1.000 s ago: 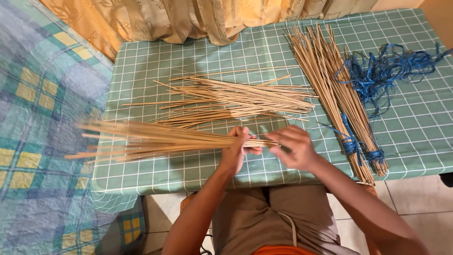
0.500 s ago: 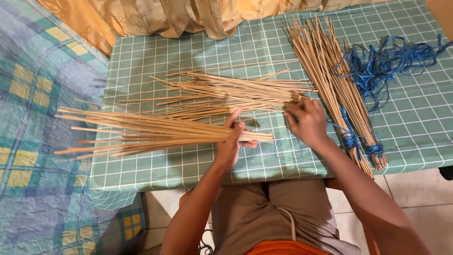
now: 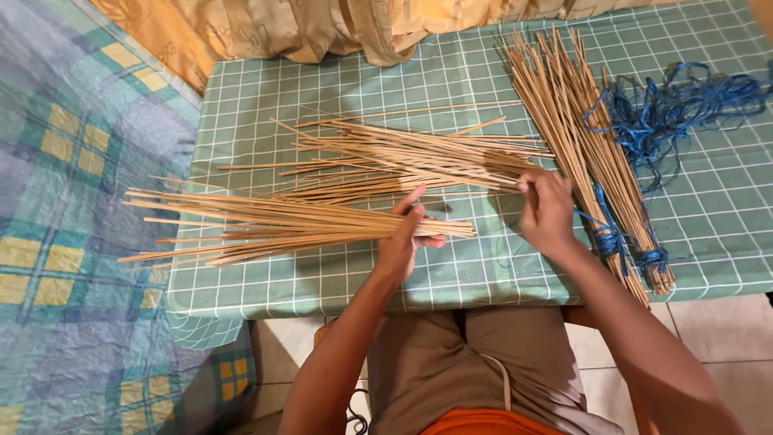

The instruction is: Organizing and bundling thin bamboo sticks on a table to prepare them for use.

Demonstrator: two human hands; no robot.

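Note:
My left hand (image 3: 405, 238) grips a bunch of thin pale sticks (image 3: 274, 223) near one end; the bunch fans out leftward over the table's left edge. My right hand (image 3: 546, 209) rests on the near end of a loose pile of sticks (image 3: 403, 157) lying across the middle of the table, fingertips pinching at a stick there. Whether it has lifted one I cannot tell. Both hands sit over a table covered with a green checked cloth (image 3: 322, 278).
A bound bundle of sticks (image 3: 580, 129) tied with blue string lies at the right, beside a tangle of blue string (image 3: 684, 105). A checked blanket (image 3: 72, 242) is at the left, yellowish cloth (image 3: 322, 24) at the back. Tiled floor shows below.
My right hand left the held bunch and moved up and right to the loose pile. The held bunch shifted slightly with my left hand.

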